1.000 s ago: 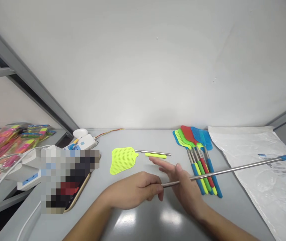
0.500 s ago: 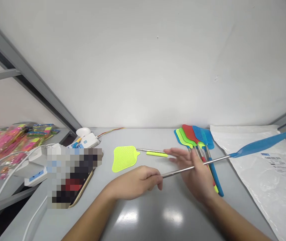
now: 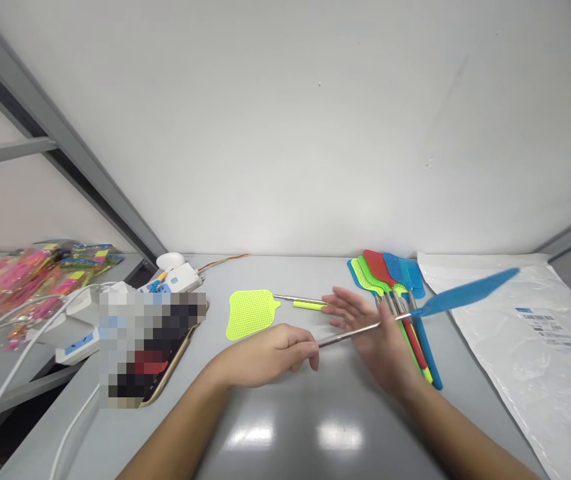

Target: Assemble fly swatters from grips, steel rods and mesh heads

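Observation:
My left hand (image 3: 270, 357) is closed on the near end of a thin metal rod (image 3: 355, 331). The rod runs right and slightly up to a blue fly-swatter head (image 3: 465, 293), which hangs in the air over the table (image 3: 285, 433). My right hand (image 3: 380, 347) is held with its fingers stretched out to the left, and the rod crosses in front of its palm. Just beyond my hands lies a yellow-green swatter head (image 3: 250, 312) with its short rod and yellow-green handle (image 3: 310, 305).
A bundle of several coloured swatters (image 3: 390, 277) lies right of my right hand. A clear plastic bag (image 3: 530, 333) covers the table's right side. At the left are a blurred flat device (image 3: 150, 340), white power strips (image 3: 173, 280), white cables (image 3: 10, 370) and pink packets (image 3: 10, 280).
The rod has become much shorter, so the blue head has come left from the frame's right edge toward my hands. My right hand shifted a little right; my left stayed put.

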Demonstrator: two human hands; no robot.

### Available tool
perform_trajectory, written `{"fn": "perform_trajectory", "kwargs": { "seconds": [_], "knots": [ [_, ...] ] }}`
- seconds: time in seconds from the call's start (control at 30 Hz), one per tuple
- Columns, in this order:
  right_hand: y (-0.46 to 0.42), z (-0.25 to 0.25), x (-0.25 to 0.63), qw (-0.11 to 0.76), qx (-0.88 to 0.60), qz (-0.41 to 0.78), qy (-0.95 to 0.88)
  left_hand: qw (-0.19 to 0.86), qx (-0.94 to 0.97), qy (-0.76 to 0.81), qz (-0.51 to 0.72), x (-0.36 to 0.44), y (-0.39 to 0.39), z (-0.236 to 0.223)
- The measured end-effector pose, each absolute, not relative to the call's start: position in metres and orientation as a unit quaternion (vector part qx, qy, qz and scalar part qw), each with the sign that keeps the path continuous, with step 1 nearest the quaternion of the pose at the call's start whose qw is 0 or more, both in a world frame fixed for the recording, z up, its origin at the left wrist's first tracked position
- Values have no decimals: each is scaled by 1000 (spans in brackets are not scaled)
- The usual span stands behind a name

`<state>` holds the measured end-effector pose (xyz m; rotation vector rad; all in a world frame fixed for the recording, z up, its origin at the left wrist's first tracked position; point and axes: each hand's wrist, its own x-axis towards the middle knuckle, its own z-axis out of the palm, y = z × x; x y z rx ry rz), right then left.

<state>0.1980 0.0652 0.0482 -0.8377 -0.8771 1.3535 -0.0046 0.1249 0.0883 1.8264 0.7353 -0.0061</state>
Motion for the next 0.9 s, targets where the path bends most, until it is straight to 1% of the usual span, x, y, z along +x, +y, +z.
{"fn": "perform_trajectory", "kwargs": {
  "seconds": [0.07, 0.13, 0.23, 0.4, 0.5, 0.67, 0.73, 0.83, 0.9],
  "knots": [
    [68, 52, 209, 652, -370, 562, -349, 549, 773, 319, 0, -9, 130, 87],
    [69, 51, 212, 666, -383, 539, -345, 554, 769, 320, -2, -11, 132, 86],
    [65, 41, 199, 640, -396, 535, -384, 579, 754, 311, 3, -6, 129, 83],
    [58, 28, 176, 576, -373, 575, -445, 634, 712, 299, 23, 1, 118, 80],
    [60, 31, 183, 569, -358, 591, -446, 667, 683, 297, 30, -2, 119, 78],
    [66, 48, 197, 655, -332, 616, -284, 764, 577, 288, 13, -7, 125, 73],
    [67, 54, 198, 680, -354, 592, -247, 778, 554, 296, 11, -6, 125, 71],
    [65, 57, 195, 713, -400, 525, -238, 782, 550, 294, 26, 0, 121, 68],
    [64, 57, 191, 717, -429, 494, -241, 786, 547, 286, 34, 3, 119, 68]
  ]
}}
